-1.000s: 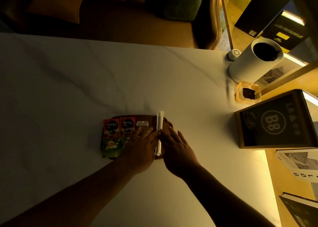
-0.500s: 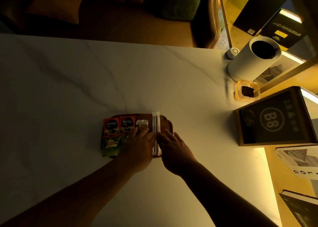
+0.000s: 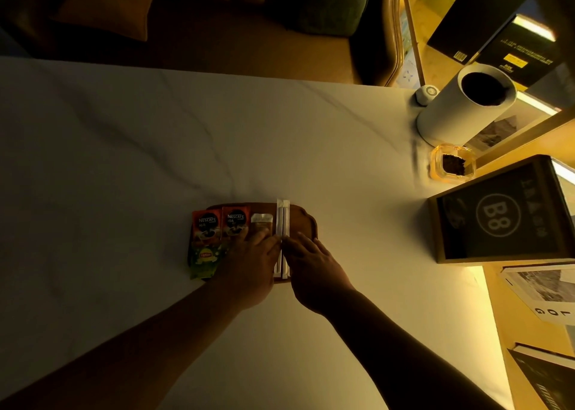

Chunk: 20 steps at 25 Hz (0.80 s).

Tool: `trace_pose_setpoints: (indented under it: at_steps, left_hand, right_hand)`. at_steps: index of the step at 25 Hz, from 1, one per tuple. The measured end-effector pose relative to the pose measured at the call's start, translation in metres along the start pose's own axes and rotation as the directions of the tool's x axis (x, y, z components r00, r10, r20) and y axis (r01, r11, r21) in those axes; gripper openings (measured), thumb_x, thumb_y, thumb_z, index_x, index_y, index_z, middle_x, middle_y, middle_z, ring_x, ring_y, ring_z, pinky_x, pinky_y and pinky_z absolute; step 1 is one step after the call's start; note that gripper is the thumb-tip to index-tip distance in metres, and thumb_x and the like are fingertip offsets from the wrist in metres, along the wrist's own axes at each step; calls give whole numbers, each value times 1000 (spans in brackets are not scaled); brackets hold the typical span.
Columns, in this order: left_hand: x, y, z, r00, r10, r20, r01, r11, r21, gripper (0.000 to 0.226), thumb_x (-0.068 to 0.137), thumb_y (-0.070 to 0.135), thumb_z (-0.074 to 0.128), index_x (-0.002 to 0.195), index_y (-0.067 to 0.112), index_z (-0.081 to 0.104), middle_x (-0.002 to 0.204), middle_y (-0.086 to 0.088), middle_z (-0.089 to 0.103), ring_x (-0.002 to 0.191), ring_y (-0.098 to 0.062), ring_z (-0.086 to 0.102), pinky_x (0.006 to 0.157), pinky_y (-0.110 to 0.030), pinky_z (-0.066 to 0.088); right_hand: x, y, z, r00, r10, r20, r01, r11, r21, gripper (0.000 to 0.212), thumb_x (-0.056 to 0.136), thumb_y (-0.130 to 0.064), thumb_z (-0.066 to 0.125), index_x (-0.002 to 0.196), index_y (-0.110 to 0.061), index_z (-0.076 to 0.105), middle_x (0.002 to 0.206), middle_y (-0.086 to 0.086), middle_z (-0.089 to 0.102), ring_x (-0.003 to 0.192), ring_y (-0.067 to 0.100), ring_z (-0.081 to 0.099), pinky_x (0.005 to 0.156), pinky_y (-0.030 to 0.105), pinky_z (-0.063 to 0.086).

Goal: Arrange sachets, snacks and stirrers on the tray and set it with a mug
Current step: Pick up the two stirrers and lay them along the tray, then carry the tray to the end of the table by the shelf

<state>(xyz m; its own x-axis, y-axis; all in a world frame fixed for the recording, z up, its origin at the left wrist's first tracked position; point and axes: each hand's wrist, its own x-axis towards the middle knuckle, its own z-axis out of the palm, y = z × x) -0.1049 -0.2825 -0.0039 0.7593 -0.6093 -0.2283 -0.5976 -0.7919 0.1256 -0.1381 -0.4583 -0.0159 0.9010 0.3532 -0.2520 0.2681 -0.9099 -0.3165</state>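
Note:
A dark wooden tray [image 3: 303, 223] lies on the white marble table. On its left part lie two red Nescafe sachets [image 3: 219, 223], a green Lipton sachet [image 3: 203, 259] below them and a small white sachet [image 3: 261, 220]. Two white wrapped stirrers [image 3: 282, 217] lie side by side, upright across the tray. My left hand [image 3: 249, 266] rests flat on the sachets with its fingertips against the stirrers' left side. My right hand [image 3: 314, 268] lies flat with fingertips touching their right side. Neither hand grips anything.
At the far right stand a tall white cylinder with a dark opening [image 3: 463, 101], a small white round device [image 3: 427, 94], an amber glass dish [image 3: 452, 165] and a dark framed B8 sign [image 3: 501, 213]. Books lie off the table's right edge. A sofa stands beyond the far edge.
The single tilted stirrer has been pushed beside a second one; both now lie straight and parallel. My fingers have drawn closer together around them.

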Motion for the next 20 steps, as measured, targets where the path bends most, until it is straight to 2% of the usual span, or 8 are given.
trace_pose_setpoints:
  at_steps: [7, 8, 10, 12, 14, 16, 18, 20]
  left_hand:
    - [-8, -2, 2, 999, 27, -43, -27, 1000, -15, 67, 85, 34, 65, 145, 16, 40, 152, -7, 43, 143, -31, 32, 117, -52, 24]
    - [-10, -2, 0, 997, 25, -79, -28, 999, -38, 66, 85, 33, 65, 144, 14, 41, 151, -9, 44, 142, -32, 34, 116, -51, 28]
    - [-16, -7, -6, 987, -41, -156, 19, 990, -139, 59, 88, 33, 62, 141, 14, 44, 148, -12, 46, 137, -32, 40, 111, -46, 36]
    - [-24, -25, -14, 938, -274, -212, 201, 929, -309, 49, 90, 34, 59, 134, 15, 49, 139, -10, 53, 128, -30, 48, 100, -41, 42]
    - [-32, -52, -19, 805, -570, -166, 451, 769, -454, 39, 90, 33, 56, 124, 15, 55, 125, -9, 58, 114, -28, 54, 87, -37, 46]
    - [-39, -81, -17, 692, -720, -44, 588, 599, -544, 27, 92, 34, 50, 106, 14, 63, 103, -10, 64, 93, -26, 61, 71, -33, 48]
    - [-41, -101, -14, 676, -724, 133, 614, 455, -645, 33, 96, 37, 45, 88, 12, 65, 84, -11, 66, 76, -27, 64, 60, -36, 49]
    - [-40, -111, -10, 702, -675, 227, 617, 418, -667, 44, 100, 41, 41, 90, 7, 67, 83, -15, 68, 76, -30, 63, 67, -42, 49]
  right_hand:
    - [2, -1, 2, 1000, -10, -26, 9, 999, -34, 67, 87, -12, 59, 150, -21, 36, 161, 3, 29, 149, 32, 13, 116, 46, 6]
    - [1, -2, 1, 998, 5, -56, -6, 1000, -23, 66, 87, -13, 61, 148, -22, 39, 159, 3, 33, 148, 32, 18, 116, 45, 10]
    - [1, -2, -4, 988, 74, -135, -74, 997, 3, 63, 83, -22, 67, 142, -26, 44, 150, 1, 46, 139, 30, 37, 109, 44, 32]
    - [4, 1, -12, 938, 266, -221, -237, 960, 147, 61, 80, -31, 68, 136, -29, 45, 139, 0, 53, 123, 25, 50, 91, 39, 50]
    - [10, 6, -16, 836, 535, -124, -428, 776, 464, 55, 84, -28, 66, 136, -27, 47, 136, 1, 52, 117, 20, 51, 84, 32, 50]
    - [15, 10, -19, 729, 679, 86, -534, 486, 692, 53, 91, -21, 61, 142, -22, 45, 141, 5, 51, 116, 18, 53, 85, 32, 54]
    - [19, 13, -22, 677, 702, 219, -558, 296, 775, 53, 94, -14, 55, 145, -16, 42, 136, 7, 56, 109, 19, 60, 77, 29, 58]
    - [22, 14, -27, 663, 697, 275, -582, 247, 775, 50, 94, -12, 51, 144, -14, 44, 119, 3, 62, 94, 11, 61, 62, 19, 51]
